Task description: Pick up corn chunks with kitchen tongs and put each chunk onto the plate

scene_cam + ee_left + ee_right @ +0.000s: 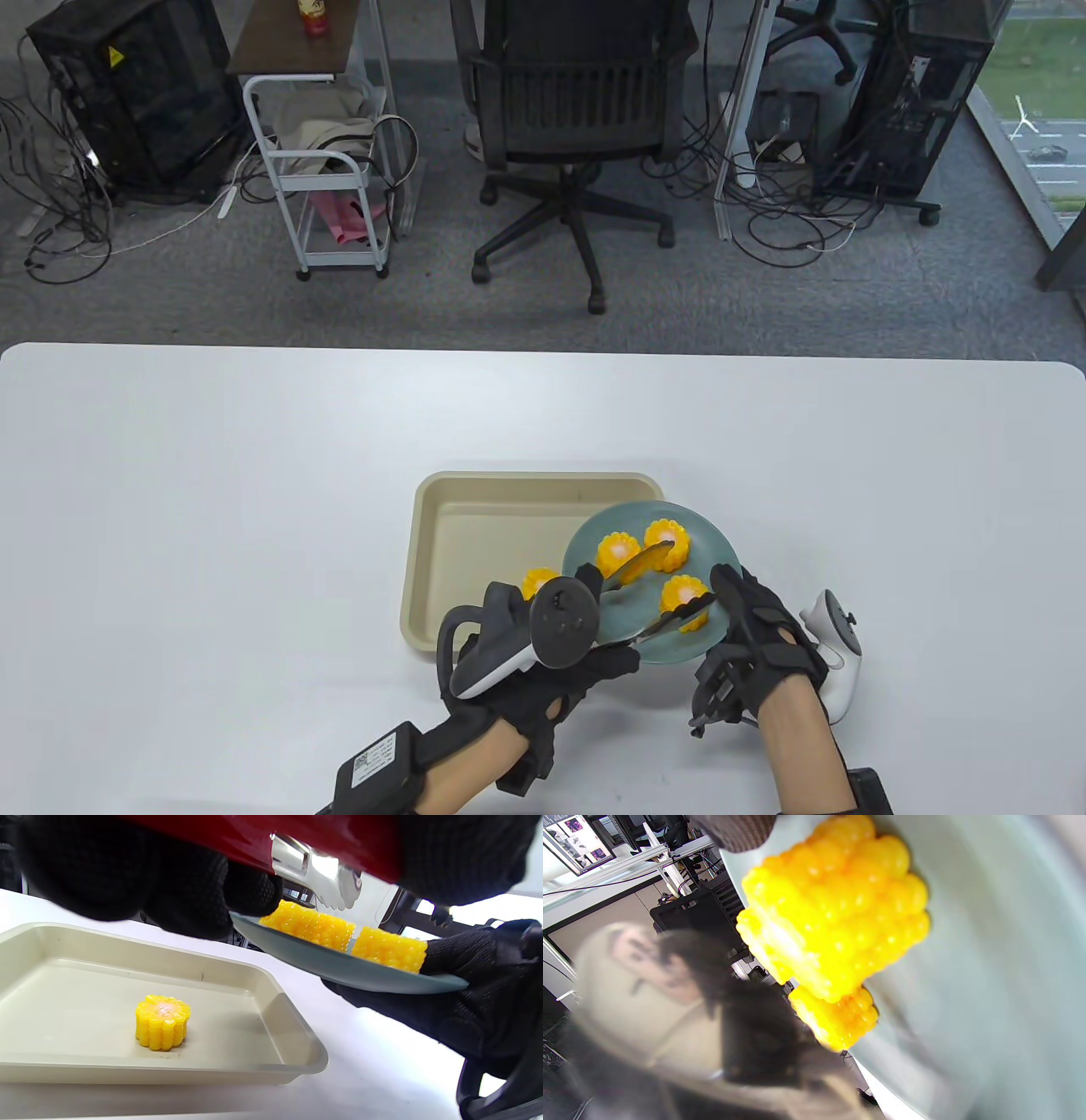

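Observation:
A blue-grey plate (624, 615) with three yellow corn chunks (617, 552) hangs tilted over the right edge of the beige tray (475, 543). My right hand (747, 628) grips the plate's right rim, thumb on top. My left hand (585, 671) holds red-handled metal tongs (649, 560); their arms are spread over the plate, the near arm beside the front chunk (685, 598). In the left wrist view one chunk (162, 1022) stands in the tray (63, 1001), below the plate (339, 967) and the tongs (322, 878). The right wrist view shows a chunk (835, 912) on the plate (988, 984).
The white table (212, 509) stretches wide on both sides of the tray. An office chair (568, 127), a wheeled cart (331, 161) and cabled computer cases stand on the floor beyond the far edge.

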`<state>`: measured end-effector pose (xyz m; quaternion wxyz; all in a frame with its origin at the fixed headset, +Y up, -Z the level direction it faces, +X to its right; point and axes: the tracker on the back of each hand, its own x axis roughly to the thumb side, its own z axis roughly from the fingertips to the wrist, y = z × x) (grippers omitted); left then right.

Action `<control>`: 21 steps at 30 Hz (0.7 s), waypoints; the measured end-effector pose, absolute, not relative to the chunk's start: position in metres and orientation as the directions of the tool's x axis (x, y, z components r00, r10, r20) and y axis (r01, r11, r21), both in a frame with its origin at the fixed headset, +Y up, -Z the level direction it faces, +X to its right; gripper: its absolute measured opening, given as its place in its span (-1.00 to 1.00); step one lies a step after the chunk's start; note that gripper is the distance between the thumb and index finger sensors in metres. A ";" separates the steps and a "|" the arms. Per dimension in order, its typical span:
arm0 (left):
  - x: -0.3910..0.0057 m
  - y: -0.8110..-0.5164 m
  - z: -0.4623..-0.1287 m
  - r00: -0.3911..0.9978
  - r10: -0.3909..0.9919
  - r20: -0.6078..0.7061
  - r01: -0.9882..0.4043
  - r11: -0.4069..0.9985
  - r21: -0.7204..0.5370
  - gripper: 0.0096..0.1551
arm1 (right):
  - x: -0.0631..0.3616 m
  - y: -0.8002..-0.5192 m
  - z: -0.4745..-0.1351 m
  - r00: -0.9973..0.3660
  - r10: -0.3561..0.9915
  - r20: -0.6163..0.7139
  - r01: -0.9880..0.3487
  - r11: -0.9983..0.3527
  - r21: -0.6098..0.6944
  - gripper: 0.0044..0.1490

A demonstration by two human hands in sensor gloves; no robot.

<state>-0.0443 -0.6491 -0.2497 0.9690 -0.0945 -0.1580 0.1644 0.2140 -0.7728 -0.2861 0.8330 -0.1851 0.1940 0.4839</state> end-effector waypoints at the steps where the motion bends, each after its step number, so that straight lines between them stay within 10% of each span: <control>1: -0.045 -0.647 -0.249 0.892 0.358 0.277 -0.297 0.925 -0.238 0.11 | 0.214 -0.773 -0.286 0.456 0.734 -0.503 -0.878 0.463 -0.119 -0.33; 21: -0.125 -0.622 -0.274 0.826 0.559 0.073 -0.543 0.824 -0.163 0.14 | 0.216 -0.774 -0.286 0.455 0.734 -0.504 -0.881 0.455 -0.133 -0.33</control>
